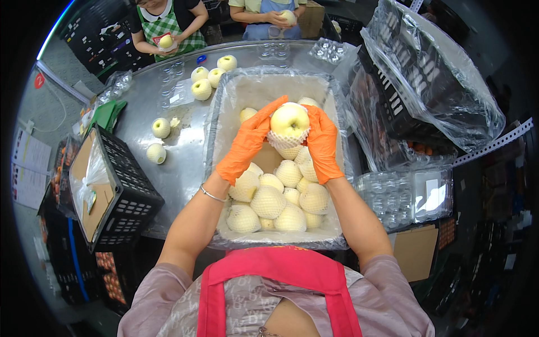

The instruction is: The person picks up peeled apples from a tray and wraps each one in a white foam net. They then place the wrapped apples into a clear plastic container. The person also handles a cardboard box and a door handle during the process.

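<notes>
A pale yellow apple (290,120) is held up between my two orange-gloved hands, above a lined crate (273,86). White foam netting (289,138) wraps its lower part, and the upper part is bare. My left hand (252,137) grips the left side of the apple; my right hand (323,141) grips the right side. Below them, several foam-netted apples (269,202) lie heaped in the near part of the crate. Another pale apple (247,113) shows beside my left fingers, and one more (308,101) is partly hidden behind my right hand.
Netted apples (202,89) stand on the metal table (139,99) to the left, two more (160,128) nearer me. A black crate (120,189) stands left; a plastic-lined one (404,97) leans right above clear clamshells (404,196). Two people (172,25) opposite hold apples.
</notes>
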A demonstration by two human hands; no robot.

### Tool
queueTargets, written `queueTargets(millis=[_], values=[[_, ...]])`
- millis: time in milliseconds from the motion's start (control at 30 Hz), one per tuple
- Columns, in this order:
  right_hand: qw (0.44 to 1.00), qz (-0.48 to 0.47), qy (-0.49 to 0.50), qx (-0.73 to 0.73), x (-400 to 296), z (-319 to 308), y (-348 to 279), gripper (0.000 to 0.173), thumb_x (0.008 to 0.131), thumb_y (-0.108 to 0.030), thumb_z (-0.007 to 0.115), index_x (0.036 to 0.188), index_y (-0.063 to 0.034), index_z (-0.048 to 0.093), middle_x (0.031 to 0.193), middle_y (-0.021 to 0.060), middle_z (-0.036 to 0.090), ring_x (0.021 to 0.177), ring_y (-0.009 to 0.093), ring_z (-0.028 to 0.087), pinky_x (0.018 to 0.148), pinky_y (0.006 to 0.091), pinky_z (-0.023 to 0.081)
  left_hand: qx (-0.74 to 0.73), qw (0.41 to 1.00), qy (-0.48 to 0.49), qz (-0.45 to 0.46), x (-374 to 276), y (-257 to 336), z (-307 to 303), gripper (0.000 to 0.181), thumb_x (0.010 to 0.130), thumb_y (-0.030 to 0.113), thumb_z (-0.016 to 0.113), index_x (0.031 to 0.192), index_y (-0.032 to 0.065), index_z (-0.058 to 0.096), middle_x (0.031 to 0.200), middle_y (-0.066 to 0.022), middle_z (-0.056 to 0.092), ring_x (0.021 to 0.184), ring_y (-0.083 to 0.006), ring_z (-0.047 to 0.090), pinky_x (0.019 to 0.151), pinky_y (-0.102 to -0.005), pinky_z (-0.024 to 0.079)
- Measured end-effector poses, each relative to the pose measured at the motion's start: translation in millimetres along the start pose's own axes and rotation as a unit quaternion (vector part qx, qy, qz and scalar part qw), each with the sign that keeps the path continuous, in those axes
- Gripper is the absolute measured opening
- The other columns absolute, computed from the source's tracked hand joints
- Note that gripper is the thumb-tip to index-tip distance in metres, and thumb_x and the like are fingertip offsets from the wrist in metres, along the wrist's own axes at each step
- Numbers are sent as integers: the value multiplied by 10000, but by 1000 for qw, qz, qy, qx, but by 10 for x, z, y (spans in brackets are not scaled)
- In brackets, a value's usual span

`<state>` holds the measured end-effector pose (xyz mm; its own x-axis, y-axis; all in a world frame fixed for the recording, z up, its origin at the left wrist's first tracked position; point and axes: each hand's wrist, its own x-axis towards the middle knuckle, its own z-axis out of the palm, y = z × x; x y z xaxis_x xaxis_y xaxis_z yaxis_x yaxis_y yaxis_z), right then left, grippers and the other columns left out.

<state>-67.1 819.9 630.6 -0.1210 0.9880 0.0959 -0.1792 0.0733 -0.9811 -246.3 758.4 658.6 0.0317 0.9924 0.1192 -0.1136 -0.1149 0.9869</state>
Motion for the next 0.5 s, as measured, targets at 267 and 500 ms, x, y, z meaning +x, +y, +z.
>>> queueTargets(millis=[267, 500], values=[[997, -55, 1, -46, 9, 12, 27, 361, 1114, -350, 564, 1210, -40, 724, 907, 20, 707, 737, 82, 598, 625, 279, 516, -33, 998, -54, -13, -2, 55, 57, 722, 1042, 367, 665, 1658, 150, 358, 1577, -28, 478, 1408, -162, 487, 1156, -356, 426], [991, -3, -91, -97, -35, 61, -97, 590, 1044, -448, 671, 1488, -76, 558, 1132, 83, 736, 929, 148, 662, 800, 333, 553, -54, 998, -2, -41, -34, 144, 56, 759, 1027, 414, 702, 1664, 185, 356, 1612, -36, 458, 1470, -169, 416, 1231, -357, 311]])
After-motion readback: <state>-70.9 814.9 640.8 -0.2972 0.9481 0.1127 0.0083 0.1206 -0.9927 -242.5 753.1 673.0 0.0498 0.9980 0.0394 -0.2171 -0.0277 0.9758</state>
